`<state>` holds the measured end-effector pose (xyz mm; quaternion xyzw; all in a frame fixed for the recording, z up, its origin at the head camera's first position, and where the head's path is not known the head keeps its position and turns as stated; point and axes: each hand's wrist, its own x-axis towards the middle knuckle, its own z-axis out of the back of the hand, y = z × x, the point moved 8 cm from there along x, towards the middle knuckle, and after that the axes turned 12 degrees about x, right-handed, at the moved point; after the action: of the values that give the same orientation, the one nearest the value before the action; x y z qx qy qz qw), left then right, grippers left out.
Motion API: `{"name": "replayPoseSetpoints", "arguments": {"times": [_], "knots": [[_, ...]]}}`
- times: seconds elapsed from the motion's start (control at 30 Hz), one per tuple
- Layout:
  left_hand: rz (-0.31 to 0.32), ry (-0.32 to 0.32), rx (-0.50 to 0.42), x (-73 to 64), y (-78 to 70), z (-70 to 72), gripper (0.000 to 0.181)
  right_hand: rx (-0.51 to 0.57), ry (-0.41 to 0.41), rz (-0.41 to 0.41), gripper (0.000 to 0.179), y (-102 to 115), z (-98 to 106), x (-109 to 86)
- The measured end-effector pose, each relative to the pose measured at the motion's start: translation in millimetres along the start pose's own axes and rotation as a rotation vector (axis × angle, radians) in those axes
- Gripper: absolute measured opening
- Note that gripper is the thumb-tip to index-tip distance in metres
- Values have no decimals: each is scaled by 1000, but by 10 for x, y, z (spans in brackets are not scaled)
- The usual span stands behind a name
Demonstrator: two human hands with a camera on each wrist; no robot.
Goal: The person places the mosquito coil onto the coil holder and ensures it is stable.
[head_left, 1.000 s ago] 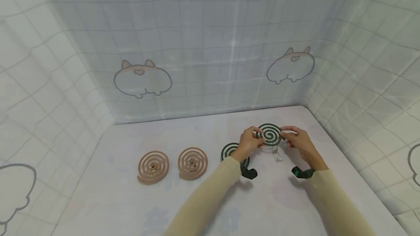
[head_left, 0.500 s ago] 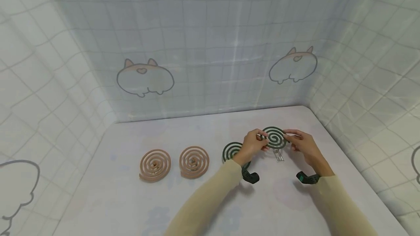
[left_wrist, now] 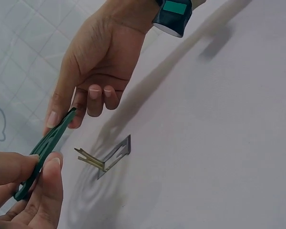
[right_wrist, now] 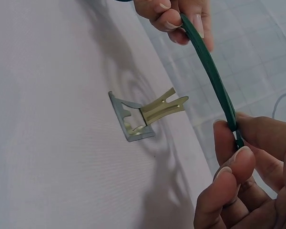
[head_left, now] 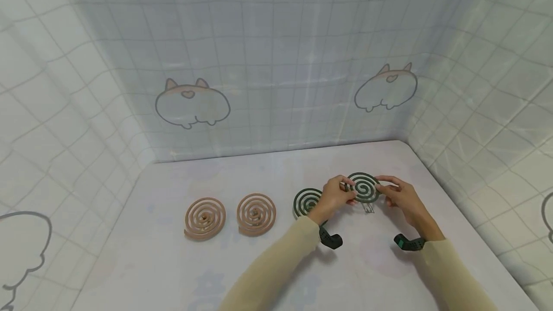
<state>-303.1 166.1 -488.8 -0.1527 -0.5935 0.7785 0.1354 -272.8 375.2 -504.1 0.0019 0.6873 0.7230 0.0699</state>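
Note:
A dark green mosquito coil (head_left: 363,188) is held above the table between both hands. My left hand (head_left: 334,197) pinches its left rim with thumb and fingers, while my right hand (head_left: 399,197) pinches the right rim. Below the coil, a small metal coil stand (right_wrist: 159,109) rests on the table with its forked tab bent upward. In both wrist views the coil (left_wrist: 46,149) appears nearly edge-on, apart from the stand's tab. From the head view, the coil hides part of the stand (head_left: 367,208).
Another green coil (head_left: 307,199) lies left of the held one, partly covered by my left hand and wrist. Two brown coils (head_left: 205,219) sit farther left on the white table (head_left: 164,272). Patterned curtain walls (head_left: 276,85) enclose the table's back and sides.
Both hands have brought the green coil slightly lower and nearer to me, so it now covers more of the metal stand. The head view has shifted a little.

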Motion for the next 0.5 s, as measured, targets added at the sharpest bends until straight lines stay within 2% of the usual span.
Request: {"name": "replayPoseSetpoints", "arguments": {"times": [0.5], "knots": [[2, 9, 55, -11, 71, -116, 20, -20, -5, -16, 56, -78, 30, -60]]}}
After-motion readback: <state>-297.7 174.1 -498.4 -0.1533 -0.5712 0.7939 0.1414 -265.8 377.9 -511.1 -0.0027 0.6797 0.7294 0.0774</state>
